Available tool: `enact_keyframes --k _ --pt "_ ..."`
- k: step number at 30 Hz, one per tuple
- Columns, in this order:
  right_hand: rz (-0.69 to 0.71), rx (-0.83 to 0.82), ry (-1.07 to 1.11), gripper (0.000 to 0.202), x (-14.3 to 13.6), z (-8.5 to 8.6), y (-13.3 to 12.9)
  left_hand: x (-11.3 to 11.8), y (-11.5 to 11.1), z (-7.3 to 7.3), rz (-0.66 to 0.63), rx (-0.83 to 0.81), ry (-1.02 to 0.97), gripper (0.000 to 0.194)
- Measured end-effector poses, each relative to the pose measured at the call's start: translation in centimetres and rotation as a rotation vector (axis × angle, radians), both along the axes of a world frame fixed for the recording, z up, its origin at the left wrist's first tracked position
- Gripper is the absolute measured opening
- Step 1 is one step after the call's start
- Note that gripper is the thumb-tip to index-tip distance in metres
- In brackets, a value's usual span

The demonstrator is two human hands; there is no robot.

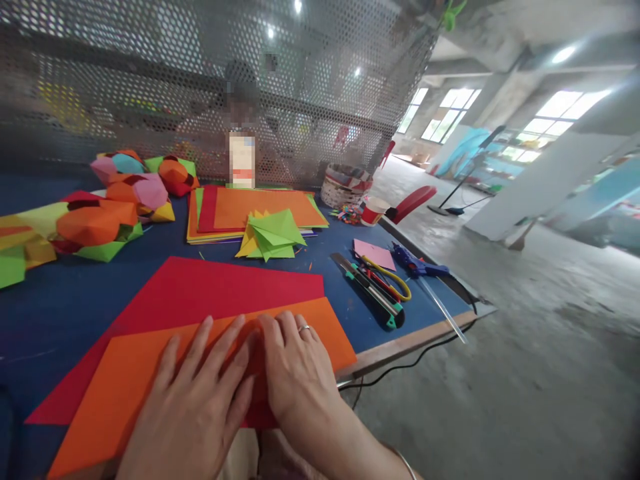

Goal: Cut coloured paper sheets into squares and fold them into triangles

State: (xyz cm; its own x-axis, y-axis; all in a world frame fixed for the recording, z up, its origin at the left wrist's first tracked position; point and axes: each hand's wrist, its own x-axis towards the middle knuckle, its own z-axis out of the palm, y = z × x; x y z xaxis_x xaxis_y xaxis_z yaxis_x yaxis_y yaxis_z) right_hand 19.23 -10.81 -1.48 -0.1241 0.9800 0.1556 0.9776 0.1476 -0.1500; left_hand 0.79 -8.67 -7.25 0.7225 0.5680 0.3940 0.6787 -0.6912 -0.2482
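Note:
A folded-over sheet of orange paper (130, 377) lies at the table's front edge, partly on top of a sheet of red paper (220, 290). My left hand (200, 387) rests flat on the orange paper, its fingers outstretched and slightly apart. Close beside it, my right hand (300, 373), with a ring on one finger, bends its fingers down onto the same sheet, pressed together near its upper edge. The fingertips of the right hand are partly hidden. Some red shows between the two hands.
Behind lie a stack of coloured paper (270, 207) and green cut pieces (277, 233). Folded paper shapes (95, 223) are at left. On the right are a utility knife (373, 293), yellow-handled scissors (395, 273), a blue glue gun (417, 263), a paper cup (373, 212) and a basket (345, 185). A perforated panel (165, 80) stands behind.

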Motion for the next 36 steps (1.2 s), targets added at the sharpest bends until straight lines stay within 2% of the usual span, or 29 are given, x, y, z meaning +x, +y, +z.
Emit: enact_keyframes --k 7,11,14,16,20,22,31,36 --pt "-0.025 0.125 0.074 0.042 5.7 -1.6 -1.3 0.7 -0.3 0.7 0.049 0.007 -0.081 0.065" --pt "0.042 0.128 0.106 0.032 7.5 -0.9 -2.2 0.7 -0.4 0.9 0.063 -0.052 -0.087 0.064" --pt "0.172 0.105 0.162 0.021 7.7 0.2 -3.2 0.8 -0.3 0.7 0.074 -0.073 -0.098 0.061" --pt "0.269 0.107 0.173 0.029 7.6 0.7 -3.7 0.9 -0.3 0.6 0.074 -0.064 -0.091 0.060" --pt "0.393 0.140 0.092 0.033 7.3 0.5 -4.0 1.1 -0.3 0.9 0.080 -0.014 -0.101 0.059" --pt "0.431 0.143 0.050 0.033 7.3 0.3 -3.8 1.3 -0.5 1.3 0.081 -0.003 -0.105 0.065" --pt "0.496 0.208 -0.044 0.034 7.2 0.5 -3.4 2.2 -1.2 2.4 0.119 -0.033 -0.168 0.074" --pt "0.512 0.254 -0.050 0.034 6.9 0.4 -2.9 2.2 -1.2 2.8 0.113 -0.014 -0.162 0.065"
